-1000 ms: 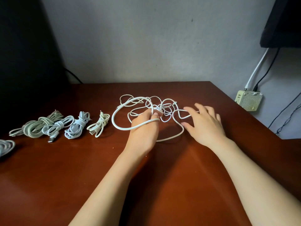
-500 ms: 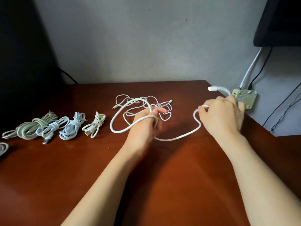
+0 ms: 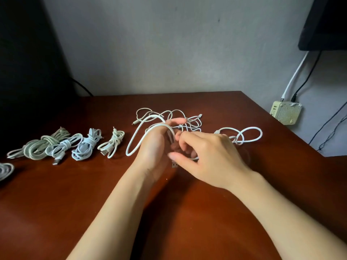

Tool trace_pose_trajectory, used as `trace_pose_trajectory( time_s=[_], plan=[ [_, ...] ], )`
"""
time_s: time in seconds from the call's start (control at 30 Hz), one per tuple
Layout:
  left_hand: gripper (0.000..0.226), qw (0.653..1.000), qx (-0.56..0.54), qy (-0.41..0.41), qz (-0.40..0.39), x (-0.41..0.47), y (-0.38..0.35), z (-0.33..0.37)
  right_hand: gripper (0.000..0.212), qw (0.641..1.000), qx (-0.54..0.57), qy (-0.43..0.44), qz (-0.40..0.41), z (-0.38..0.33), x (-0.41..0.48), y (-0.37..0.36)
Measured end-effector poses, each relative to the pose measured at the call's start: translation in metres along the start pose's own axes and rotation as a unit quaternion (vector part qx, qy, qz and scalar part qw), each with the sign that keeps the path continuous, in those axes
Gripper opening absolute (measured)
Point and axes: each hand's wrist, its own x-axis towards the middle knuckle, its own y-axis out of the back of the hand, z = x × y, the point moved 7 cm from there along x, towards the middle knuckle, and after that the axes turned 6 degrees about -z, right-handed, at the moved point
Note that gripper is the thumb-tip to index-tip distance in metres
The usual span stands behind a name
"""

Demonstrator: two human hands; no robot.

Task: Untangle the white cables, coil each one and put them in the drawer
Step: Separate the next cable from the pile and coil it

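Note:
A thick white cable loops over my left hand, which grips it near the middle of the table. Its other end lies in loose loops to the right. My right hand is beside the left one, fingers curled, pinching the same cable between the two hands. A USB plug hangs just under my hands. Behind them lies a tangle of thinner white cables. No drawer is in view.
Several coiled cables lie in a row at the left of the brown table. Another coil shows at the left edge. A cream adapter box with wires hangs on the wall at right.
My right hand pulled the thick cable's end out to the right, then came back to my left hand, leaving loose loops on the right. My left hand stayed in place.

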Motion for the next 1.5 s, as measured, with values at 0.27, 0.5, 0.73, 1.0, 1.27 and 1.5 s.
trace_pose_trajectory(
  time_s=[0.27,0.5,0.73,1.0,1.27,1.5],
  plan=[
    [0.027,0.996,0.068,0.005,-0.051,-0.004,-0.015,-0.003,0.024,0.994,0.032,-0.051,0.086,0.01,-0.001,0.008],
    [0.051,0.97,0.244,0.008,-0.001,0.006,0.0,-0.011,0.024,0.991,-0.034,-0.017,0.13,0.02,-0.003,0.011],
    [0.03,0.754,0.608,-0.216,0.123,-0.024,-0.008,0.035,0.025,0.982,-0.021,-0.065,0.175,0.051,-0.005,0.029],
    [0.089,0.851,0.476,-0.221,-0.002,-0.022,-0.022,0.017,0.022,0.969,0.117,-0.072,0.203,0.041,-0.006,0.028],
    [0.05,0.919,0.347,-0.168,-0.086,-0.011,-0.033,-0.005,0.015,0.955,0.236,-0.088,0.156,0.033,-0.002,0.016],
    [0.038,0.983,0.065,-0.167,0.045,-0.01,0.004,0.02,0.015,0.978,0.111,-0.068,0.161,0.041,-0.001,0.026]
  ],
)
